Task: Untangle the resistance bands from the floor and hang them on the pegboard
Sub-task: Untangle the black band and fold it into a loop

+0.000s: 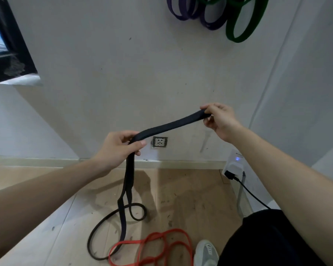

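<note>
Now, black band (171,126): held up in the air between both hands, in front of the far wall; below the left hand it is draped down to the floor, where black loops are seen curled.
Left hand (115,148): fingers and thumb are curled round the black band at its bend, lower and nearer than the right hand.
Right hand (221,120): the band's upper end is pinched between thumb and fingertips, raised to the right.
Red band (161,244): laid in loose coils on the near floor, its left edge crossed by the black band's hanging end.
Purple bands (190,10): hung high on the far wall, tops cut off by the frame.
Green band (244,22): hung just right of the purple ones, overlapping them.
Wall socket (159,142): set low in the far wall, seen just under the stretched band.
Shoe (206,252): planted near right, beside the red coils.
Adapter (234,166): plugged in at the right, blue light lit, black cable attached.
</note>
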`<state>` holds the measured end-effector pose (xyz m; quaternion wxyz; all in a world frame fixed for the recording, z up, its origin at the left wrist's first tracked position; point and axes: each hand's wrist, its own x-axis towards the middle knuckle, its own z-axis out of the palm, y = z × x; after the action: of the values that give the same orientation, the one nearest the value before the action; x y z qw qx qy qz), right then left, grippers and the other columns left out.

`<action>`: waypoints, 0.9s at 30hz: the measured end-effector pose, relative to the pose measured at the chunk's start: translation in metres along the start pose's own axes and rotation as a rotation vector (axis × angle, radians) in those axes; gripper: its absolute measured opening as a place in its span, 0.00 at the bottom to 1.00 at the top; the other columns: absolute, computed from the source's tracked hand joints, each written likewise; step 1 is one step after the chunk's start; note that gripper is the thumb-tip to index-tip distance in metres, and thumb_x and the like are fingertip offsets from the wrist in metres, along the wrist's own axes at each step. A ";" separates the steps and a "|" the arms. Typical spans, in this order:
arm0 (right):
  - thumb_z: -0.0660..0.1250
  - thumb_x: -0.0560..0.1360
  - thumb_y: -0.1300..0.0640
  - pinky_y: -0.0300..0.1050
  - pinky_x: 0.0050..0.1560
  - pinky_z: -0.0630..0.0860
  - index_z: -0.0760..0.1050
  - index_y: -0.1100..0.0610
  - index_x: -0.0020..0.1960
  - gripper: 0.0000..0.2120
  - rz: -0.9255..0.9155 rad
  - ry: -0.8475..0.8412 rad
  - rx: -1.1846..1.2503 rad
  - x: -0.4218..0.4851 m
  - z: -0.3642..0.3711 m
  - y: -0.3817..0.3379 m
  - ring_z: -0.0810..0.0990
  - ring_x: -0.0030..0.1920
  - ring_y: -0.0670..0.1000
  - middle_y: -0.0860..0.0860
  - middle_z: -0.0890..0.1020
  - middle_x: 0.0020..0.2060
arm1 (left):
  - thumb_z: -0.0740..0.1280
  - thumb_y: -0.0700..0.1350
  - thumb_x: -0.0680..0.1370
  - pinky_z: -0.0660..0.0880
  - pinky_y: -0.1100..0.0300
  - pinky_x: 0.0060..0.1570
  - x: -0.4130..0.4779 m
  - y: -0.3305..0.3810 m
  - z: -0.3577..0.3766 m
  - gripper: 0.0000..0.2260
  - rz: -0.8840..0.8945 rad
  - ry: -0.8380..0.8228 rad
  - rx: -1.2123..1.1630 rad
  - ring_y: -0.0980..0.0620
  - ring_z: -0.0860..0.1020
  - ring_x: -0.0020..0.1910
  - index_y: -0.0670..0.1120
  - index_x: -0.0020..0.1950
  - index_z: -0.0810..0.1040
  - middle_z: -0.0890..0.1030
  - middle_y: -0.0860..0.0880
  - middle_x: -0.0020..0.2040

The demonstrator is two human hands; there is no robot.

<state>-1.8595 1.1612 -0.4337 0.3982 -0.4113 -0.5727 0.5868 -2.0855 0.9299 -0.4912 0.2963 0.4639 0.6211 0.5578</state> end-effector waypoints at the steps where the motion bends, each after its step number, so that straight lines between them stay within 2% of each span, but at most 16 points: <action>1: 0.61 0.78 0.67 0.41 0.30 0.75 0.82 0.61 0.45 0.11 0.040 -0.039 -0.075 0.002 -0.002 0.008 0.75 0.24 0.49 0.61 0.79 0.46 | 0.75 0.45 0.76 0.78 0.67 0.41 0.001 0.004 -0.001 0.03 0.005 0.012 -0.012 0.53 0.83 0.35 0.51 0.49 0.86 0.83 0.55 0.36; 3: 0.60 0.80 0.64 0.43 0.31 0.78 0.81 0.60 0.51 0.10 0.151 -0.182 -0.256 0.001 -0.004 0.021 0.81 0.29 0.51 0.62 0.81 0.50 | 0.74 0.45 0.77 0.80 0.65 0.43 0.001 0.013 -0.003 0.02 0.011 0.022 -0.034 0.53 0.82 0.35 0.50 0.49 0.86 0.81 0.55 0.36; 5: 0.61 0.81 0.63 0.45 0.36 0.81 0.79 0.58 0.57 0.09 0.231 -0.385 -0.546 -0.008 -0.003 0.028 0.86 0.37 0.54 0.58 0.82 0.54 | 0.74 0.44 0.77 0.81 0.63 0.43 0.001 0.021 -0.002 0.02 0.021 0.018 -0.064 0.53 0.81 0.34 0.50 0.48 0.86 0.80 0.54 0.35; 7: 0.62 0.81 0.63 0.45 0.42 0.82 0.76 0.56 0.65 0.13 0.193 -0.558 -0.889 -0.018 0.005 0.027 0.87 0.44 0.54 0.54 0.80 0.59 | 0.73 0.42 0.78 0.81 0.63 0.42 0.001 0.028 -0.001 0.03 0.033 0.015 -0.089 0.54 0.81 0.33 0.50 0.47 0.86 0.80 0.54 0.35; 8: 0.63 0.81 0.63 0.45 0.44 0.81 0.75 0.56 0.67 0.15 0.131 -0.594 -0.965 -0.024 0.012 0.023 0.85 0.47 0.53 0.53 0.80 0.60 | 0.73 0.42 0.78 0.81 0.63 0.41 0.002 0.031 -0.001 0.04 0.043 0.009 -0.086 0.54 0.80 0.33 0.50 0.47 0.86 0.81 0.54 0.35; 10: 0.64 0.80 0.64 0.44 0.51 0.80 0.74 0.56 0.69 0.18 -0.037 -0.575 -0.884 -0.036 0.034 0.010 0.82 0.53 0.50 0.54 0.80 0.63 | 0.73 0.42 0.78 0.82 0.61 0.41 0.002 0.036 0.000 0.05 0.061 -0.018 -0.057 0.53 0.80 0.33 0.52 0.46 0.87 0.82 0.54 0.36; 12: 0.66 0.77 0.67 0.44 0.62 0.77 0.74 0.56 0.70 0.22 -0.187 -0.582 -0.668 -0.054 0.059 -0.005 0.78 0.61 0.48 0.52 0.80 0.64 | 0.73 0.41 0.78 0.82 0.59 0.44 0.001 0.041 0.000 0.08 0.078 -0.050 -0.038 0.53 0.81 0.34 0.54 0.46 0.87 0.84 0.54 0.37; 14: 0.69 0.75 0.66 0.44 0.66 0.73 0.73 0.53 0.70 0.25 -0.289 -0.649 -0.572 -0.072 0.081 -0.015 0.76 0.66 0.45 0.48 0.80 0.64 | 0.73 0.40 0.78 0.83 0.58 0.45 0.001 0.046 -0.004 0.10 0.125 -0.079 -0.012 0.54 0.82 0.36 0.57 0.47 0.88 0.85 0.53 0.39; 17: 0.69 0.74 0.66 0.39 0.59 0.76 0.74 0.54 0.69 0.25 -0.351 -0.743 -0.546 -0.089 0.099 -0.016 0.80 0.58 0.41 0.48 0.82 0.59 | 0.74 0.41 0.77 0.81 0.62 0.44 0.001 0.051 -0.014 0.09 0.159 -0.096 0.024 0.54 0.82 0.38 0.56 0.50 0.87 0.86 0.52 0.41; 19: 0.69 0.75 0.67 0.40 0.56 0.77 0.76 0.59 0.67 0.20 -0.358 -0.744 -0.485 -0.091 0.103 -0.017 0.82 0.53 0.45 0.55 0.84 0.56 | 0.74 0.42 0.77 0.81 0.61 0.45 0.002 0.052 -0.021 0.08 0.163 -0.108 0.063 0.53 0.82 0.39 0.54 0.51 0.87 0.85 0.50 0.41; 21: 0.70 0.77 0.65 0.45 0.56 0.79 0.78 0.63 0.64 0.15 -0.332 -0.770 -0.434 -0.090 0.103 -0.019 0.82 0.49 0.51 0.61 0.84 0.53 | 0.74 0.41 0.77 0.81 0.61 0.46 0.001 0.052 -0.026 0.07 0.170 -0.110 0.084 0.53 0.82 0.40 0.52 0.52 0.86 0.85 0.49 0.41; 24: 0.71 0.78 0.59 0.50 0.49 0.79 0.79 0.65 0.59 0.12 -0.293 -0.790 -0.448 -0.087 0.102 -0.021 0.81 0.40 0.51 0.56 0.81 0.41 | 0.75 0.41 0.77 0.81 0.57 0.47 0.001 0.053 -0.032 0.07 0.197 -0.103 0.157 0.52 0.82 0.41 0.49 0.53 0.86 0.85 0.42 0.44; 27: 0.71 0.78 0.56 0.51 0.44 0.77 0.81 0.64 0.56 0.12 -0.323 -0.768 -0.478 -0.084 0.100 -0.024 0.79 0.37 0.53 0.52 0.79 0.37 | 0.75 0.40 0.76 0.81 0.56 0.47 0.000 0.052 -0.037 0.06 0.192 -0.109 0.200 0.53 0.82 0.39 0.49 0.51 0.86 0.84 0.43 0.40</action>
<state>-1.9248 1.0489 -0.4066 0.1380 -0.1508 -0.8538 0.4788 -2.1054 0.9122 -0.4336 0.2272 0.5779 0.6095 0.4928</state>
